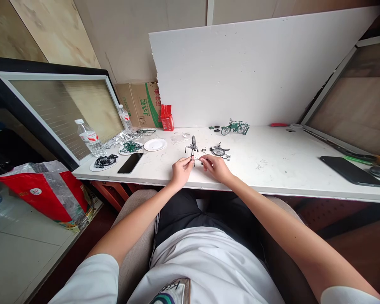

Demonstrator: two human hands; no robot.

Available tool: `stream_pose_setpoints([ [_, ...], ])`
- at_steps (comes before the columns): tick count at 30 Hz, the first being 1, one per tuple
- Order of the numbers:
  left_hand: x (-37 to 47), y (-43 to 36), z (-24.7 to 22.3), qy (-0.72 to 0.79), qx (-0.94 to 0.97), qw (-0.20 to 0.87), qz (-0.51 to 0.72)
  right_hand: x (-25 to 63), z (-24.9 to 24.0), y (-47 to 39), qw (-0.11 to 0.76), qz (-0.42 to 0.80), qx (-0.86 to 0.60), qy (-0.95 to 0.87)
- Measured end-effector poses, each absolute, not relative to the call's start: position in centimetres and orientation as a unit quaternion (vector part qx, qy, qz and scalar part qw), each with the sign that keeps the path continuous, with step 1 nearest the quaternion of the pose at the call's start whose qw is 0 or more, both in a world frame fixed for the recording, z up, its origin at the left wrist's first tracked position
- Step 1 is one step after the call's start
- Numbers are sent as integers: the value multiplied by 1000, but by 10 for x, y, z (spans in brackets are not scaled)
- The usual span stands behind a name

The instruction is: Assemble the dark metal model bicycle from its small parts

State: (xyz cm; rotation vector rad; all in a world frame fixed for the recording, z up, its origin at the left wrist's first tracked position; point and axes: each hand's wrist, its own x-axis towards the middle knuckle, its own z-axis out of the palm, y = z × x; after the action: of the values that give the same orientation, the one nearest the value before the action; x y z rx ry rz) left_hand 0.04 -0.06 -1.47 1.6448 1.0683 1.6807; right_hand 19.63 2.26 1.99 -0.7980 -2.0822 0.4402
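Near the table's front edge, my left hand (181,172) is closed, fingertips pinching the lower part of a small black model bicycle (193,145). The model points away from me, with a wheel at its far end. My right hand (215,167) is closed just to the right, thumb and fingers pinching a thin dark rod-like piece (196,159) that reaches to the model. Its exact kind is too small to tell. Beyond my right hand lies a loose wheel assembly (218,150) with black parts. Further back stands a green model bicycle (235,127).
To the left are plates with black parts (105,161) and green parts (131,147), a white plate (155,145), a phone (130,163) and a water bottle (90,138). A red box (167,118) stands behind. A black phone (351,171) lies right.
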Motion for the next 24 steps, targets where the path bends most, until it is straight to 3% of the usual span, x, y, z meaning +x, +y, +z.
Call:
stream_pose_setpoints([
  [15, 1, -2, -15, 391, 634, 253, 617, 198, 18, 25, 382, 194, -365, -827],
  [24, 1, 0, -16, 397, 614, 268, 627, 194, 13, 25, 394, 161, -317, -848],
])
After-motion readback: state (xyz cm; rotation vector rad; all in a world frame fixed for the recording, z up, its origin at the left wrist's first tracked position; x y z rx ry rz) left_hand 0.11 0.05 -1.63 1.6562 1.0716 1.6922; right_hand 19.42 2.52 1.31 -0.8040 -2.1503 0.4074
